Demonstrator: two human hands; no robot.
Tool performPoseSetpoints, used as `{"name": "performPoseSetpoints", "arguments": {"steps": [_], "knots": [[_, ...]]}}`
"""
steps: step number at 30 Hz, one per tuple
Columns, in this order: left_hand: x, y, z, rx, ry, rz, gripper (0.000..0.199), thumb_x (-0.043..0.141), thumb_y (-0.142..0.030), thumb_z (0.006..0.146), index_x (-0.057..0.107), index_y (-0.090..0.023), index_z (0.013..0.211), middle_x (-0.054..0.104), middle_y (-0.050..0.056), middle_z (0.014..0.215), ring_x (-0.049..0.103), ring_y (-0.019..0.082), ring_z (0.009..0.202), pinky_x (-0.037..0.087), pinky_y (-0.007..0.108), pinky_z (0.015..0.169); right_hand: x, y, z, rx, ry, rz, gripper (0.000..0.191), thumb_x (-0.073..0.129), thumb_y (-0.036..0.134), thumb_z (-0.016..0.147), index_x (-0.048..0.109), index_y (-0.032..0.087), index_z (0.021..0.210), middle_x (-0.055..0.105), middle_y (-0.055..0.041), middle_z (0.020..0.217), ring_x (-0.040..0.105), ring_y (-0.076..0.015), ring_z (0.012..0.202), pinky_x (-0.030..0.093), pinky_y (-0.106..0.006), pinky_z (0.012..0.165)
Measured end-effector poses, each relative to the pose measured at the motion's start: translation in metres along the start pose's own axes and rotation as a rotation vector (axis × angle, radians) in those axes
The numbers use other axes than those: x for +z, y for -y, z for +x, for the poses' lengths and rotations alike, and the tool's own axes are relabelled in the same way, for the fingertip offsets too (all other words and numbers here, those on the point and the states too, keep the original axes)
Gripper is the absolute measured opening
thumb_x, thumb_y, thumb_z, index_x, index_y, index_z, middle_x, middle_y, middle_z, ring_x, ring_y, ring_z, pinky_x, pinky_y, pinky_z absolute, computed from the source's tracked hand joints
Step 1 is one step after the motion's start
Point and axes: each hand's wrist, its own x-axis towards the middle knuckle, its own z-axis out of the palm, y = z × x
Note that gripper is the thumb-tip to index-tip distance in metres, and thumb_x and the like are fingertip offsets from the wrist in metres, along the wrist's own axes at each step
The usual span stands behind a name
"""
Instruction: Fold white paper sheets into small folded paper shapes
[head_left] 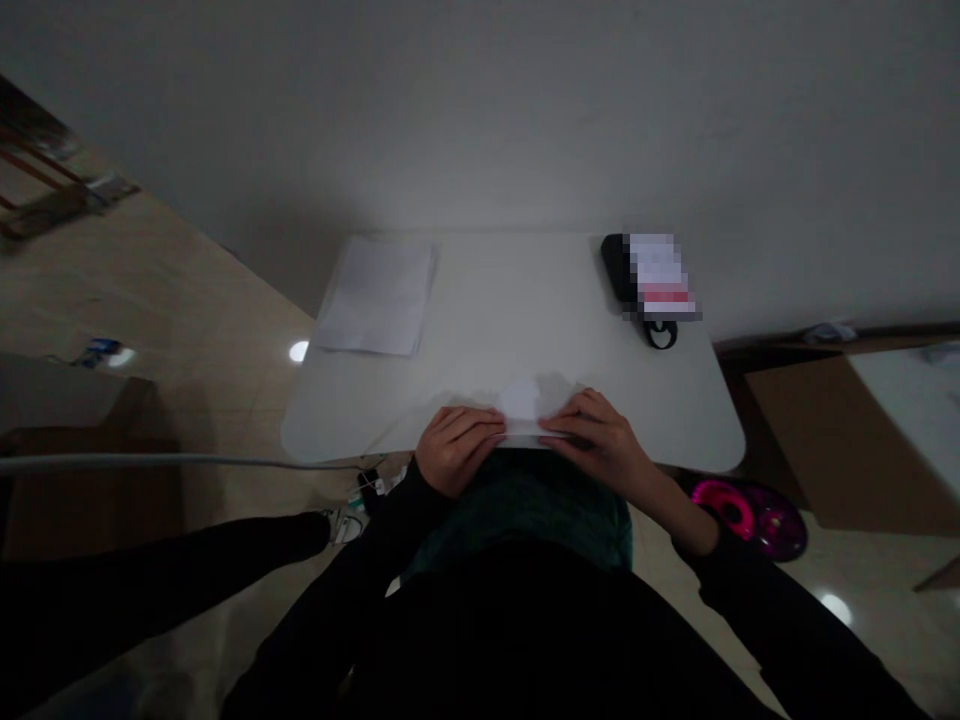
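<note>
A small white sheet of paper (521, 402), partly folded, is at the near edge of the white table (510, 300). My left hand (461, 445) pinches its left side between thumb and fingers. On the other side, my right hand (596, 435) grips the paper with the thumb below and the fingers on top. Between the two hands a pale raised flap shows, with a straight fold along the front. The outer parts of the paper are hidden under my fingers.
A stack of white paper (379, 295) lies at the table's back left. Back right sits a black case (619, 270) with a loop, partly blurred out. Cardboard (817, 440) and a magenta round object (750, 515) are on the right. A cable (187, 460) crosses on the left.
</note>
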Motion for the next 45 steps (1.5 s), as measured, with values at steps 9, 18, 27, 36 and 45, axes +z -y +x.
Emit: {"name": "performPoseSetpoints", "arguments": {"steps": [9, 18, 27, 36, 45], "knots": [[0.007, -0.006, 0.013, -0.278, -0.074, -0.051, 0.010, 0.070, -0.029, 0.088, 0.070, -0.020, 0.083, 0.076, 0.003, 0.086, 0.071, 0.016, 0.081, 0.057, 0.032, 0.074, 0.000, -0.001, 0.012, 0.289, -0.019, 0.088, 0.012, 0.073, 0.031, 0.085, 0.074, 0.021, 0.080, 0.067, -0.0043, 0.079, 0.056, -0.0198, 0.079, 0.049, -0.035, 0.070], [0.018, -0.009, 0.022, -0.259, -0.098, 0.125, 0.020, 0.072, -0.039, 0.085, 0.070, -0.020, 0.084, 0.076, 0.001, 0.083, 0.070, 0.018, 0.078, 0.052, 0.034, 0.071, 0.007, 0.001, 0.021, 0.391, 0.016, -0.052, 0.022, 0.071, 0.041, 0.086, 0.074, 0.022, 0.078, 0.066, -0.0057, 0.073, 0.055, -0.0232, 0.080, 0.048, -0.038, 0.068], [0.021, -0.005, 0.024, -0.273, -0.085, 0.095, 0.022, 0.075, -0.040, 0.083, 0.071, -0.020, 0.076, 0.078, 0.000, 0.088, 0.071, 0.018, 0.080, 0.052, 0.035, 0.073, 0.004, -0.013, 0.024, 0.371, -0.016, -0.073, 0.029, 0.085, 0.046, 0.068, 0.073, 0.020, 0.068, 0.062, -0.0075, 0.084, 0.051, -0.0249, 0.087, 0.048, -0.041, 0.077], [0.018, -0.002, 0.028, -0.328, -0.025, 0.038, 0.021, 0.073, -0.040, 0.084, 0.071, -0.021, 0.077, 0.077, 0.000, 0.087, 0.070, 0.018, 0.079, 0.054, 0.036, 0.076, 0.010, -0.018, 0.019, 0.394, -0.102, -0.200, 0.035, 0.079, 0.055, 0.072, 0.071, 0.022, 0.064, 0.063, -0.0081, 0.087, 0.049, -0.0258, 0.086, 0.044, -0.047, 0.077], [0.017, -0.006, 0.031, -0.353, 0.024, 0.103, 0.019, 0.071, -0.037, 0.086, 0.067, -0.020, 0.093, 0.074, 0.002, 0.087, 0.066, 0.020, 0.080, 0.050, 0.036, 0.075, 0.015, -0.011, 0.019, 0.415, -0.145, -0.296, 0.035, 0.074, 0.058, 0.077, 0.070, 0.024, 0.069, 0.064, -0.0070, 0.089, 0.049, -0.0261, 0.087, 0.039, -0.042, 0.074]]}}
